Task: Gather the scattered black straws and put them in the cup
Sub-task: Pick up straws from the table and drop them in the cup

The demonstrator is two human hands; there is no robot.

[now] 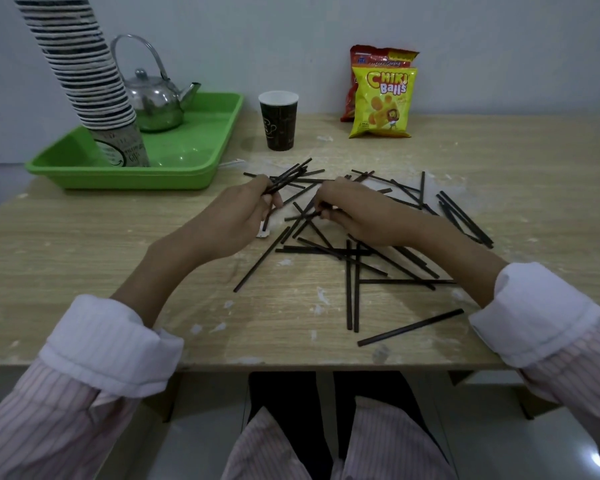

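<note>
— We see a wood-grain table (84, 244), matt, with pale scuffed patches.
— We do. The kettle (155, 98) is polished metal, mirror-bright, and the green tray (201, 133) looks like glossy plastic.
— We take the cup (279, 123) for matt paper, like the stacked cups (84, 74). The black straws (410, 327) look matt too.
— The snack bags (383, 102) are shiny film, and our sleeves (84, 375) are striped cloth.

You get one view only, from the wide-angle camera on your head. It faces forward and tilts down across the counter (84, 244) toward the wall (499, 46) behind it. It sits close: your sleeves (111, 344) enter at the bottom corners. Your left hand (232, 220) and right hand (357, 216) land mid-frame among the black straws (410, 327). The counter's near edge crosses low, with your lap (291, 445) below it.
</note>
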